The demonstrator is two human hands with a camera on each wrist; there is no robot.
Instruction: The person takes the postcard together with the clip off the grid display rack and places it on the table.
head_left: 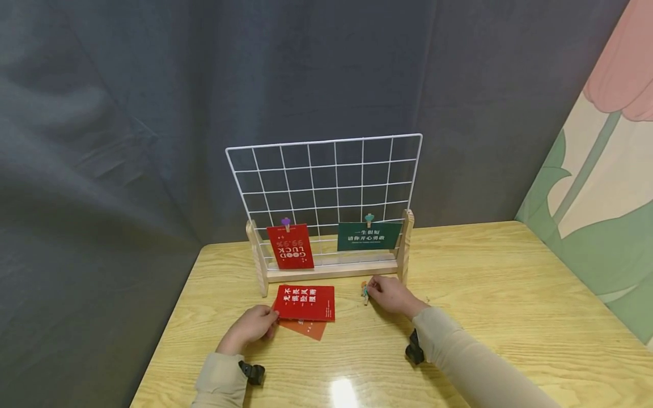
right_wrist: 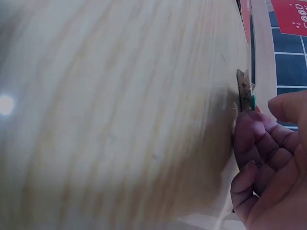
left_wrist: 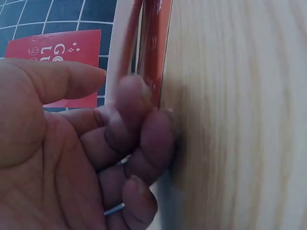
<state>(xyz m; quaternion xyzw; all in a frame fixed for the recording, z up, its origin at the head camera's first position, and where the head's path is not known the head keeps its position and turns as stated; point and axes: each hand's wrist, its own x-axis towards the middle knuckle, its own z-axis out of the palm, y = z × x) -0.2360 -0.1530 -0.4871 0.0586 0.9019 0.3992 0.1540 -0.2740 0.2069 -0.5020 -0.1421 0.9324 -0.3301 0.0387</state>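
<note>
My left hand point(head_left: 255, 324) pinches the near left corner of a red card point(head_left: 306, 302) with white lettering, thumb above it and the other fingers loosely curled. Partly under that card, turned at an angle, lies an orange-red card point(head_left: 308, 328). On the table to the right, my right hand point(head_left: 390, 293) has its fingertips right at small wooden clothespins point(head_left: 365, 293) with orange and teal ornaments. The right wrist view shows the thumb standing apart from the index finger beside the clothespins point(right_wrist: 244, 91).
Behind the hands stands a white wire grid point(head_left: 326, 175) on a wooden base point(head_left: 331, 273). A red card point(head_left: 291, 247) hangs upside down from a purple-topped clip point(head_left: 286, 223). Right of it, a teal-topped clip point(head_left: 369, 220) holds a green card point(head_left: 368, 237).
</note>
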